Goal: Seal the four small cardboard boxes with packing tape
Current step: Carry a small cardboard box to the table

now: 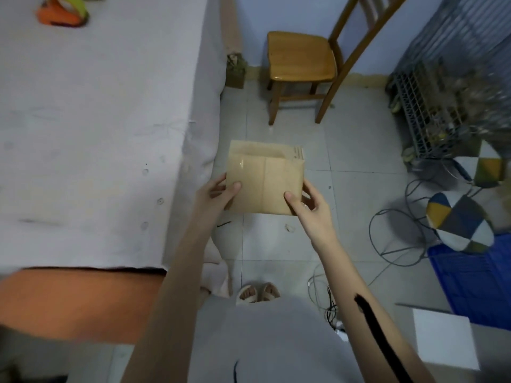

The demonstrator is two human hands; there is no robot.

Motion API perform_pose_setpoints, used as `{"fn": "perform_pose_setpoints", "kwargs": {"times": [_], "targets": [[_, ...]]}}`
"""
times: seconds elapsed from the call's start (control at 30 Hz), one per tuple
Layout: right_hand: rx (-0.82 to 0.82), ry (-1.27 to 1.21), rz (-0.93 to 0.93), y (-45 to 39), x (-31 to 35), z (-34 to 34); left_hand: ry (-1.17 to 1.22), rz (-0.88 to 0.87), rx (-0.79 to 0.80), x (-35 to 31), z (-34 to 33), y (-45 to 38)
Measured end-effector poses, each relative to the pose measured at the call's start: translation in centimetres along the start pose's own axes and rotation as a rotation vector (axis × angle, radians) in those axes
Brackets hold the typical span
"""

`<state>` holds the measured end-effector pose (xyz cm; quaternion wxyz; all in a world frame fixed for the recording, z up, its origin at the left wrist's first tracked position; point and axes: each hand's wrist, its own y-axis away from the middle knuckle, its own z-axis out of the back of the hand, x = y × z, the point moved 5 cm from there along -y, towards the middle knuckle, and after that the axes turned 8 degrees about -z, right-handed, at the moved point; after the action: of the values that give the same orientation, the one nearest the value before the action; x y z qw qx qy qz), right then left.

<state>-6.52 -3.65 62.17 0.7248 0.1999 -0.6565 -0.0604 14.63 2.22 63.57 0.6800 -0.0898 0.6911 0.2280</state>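
Cardboard box held above floor, left hand and right hand fingers pinching its sides

A table draped in a pale grey cloth filled the left side, with an orange tape dispenser lying at its far end. Beside it, the grey tiled floor carried a wooden chair, a wire cage, loose cables and a blue mat.

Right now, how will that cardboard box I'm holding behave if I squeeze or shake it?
The cardboard box looks thin-walled, so it would probably flex under a squeeze. Left hand and right hand hold it by fingertips, suggesting it is light. Its glossy taped patch may be slippery.
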Motion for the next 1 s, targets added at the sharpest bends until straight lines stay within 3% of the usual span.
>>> {"fn": "perform_pose_setpoints", "kwargs": {"times": [0.4,1.0], "targets": [[0.006,-0.055,0.028,-6.4,3.7,-0.8,0.071,-0.081,0.043,-1.4,-1.5,-5.7],[0.11,-0.073,0.0,-31.9,13.9,1.1,0.03,-0.051,-0.042,-6.9,-9.5,-29.3]]}}
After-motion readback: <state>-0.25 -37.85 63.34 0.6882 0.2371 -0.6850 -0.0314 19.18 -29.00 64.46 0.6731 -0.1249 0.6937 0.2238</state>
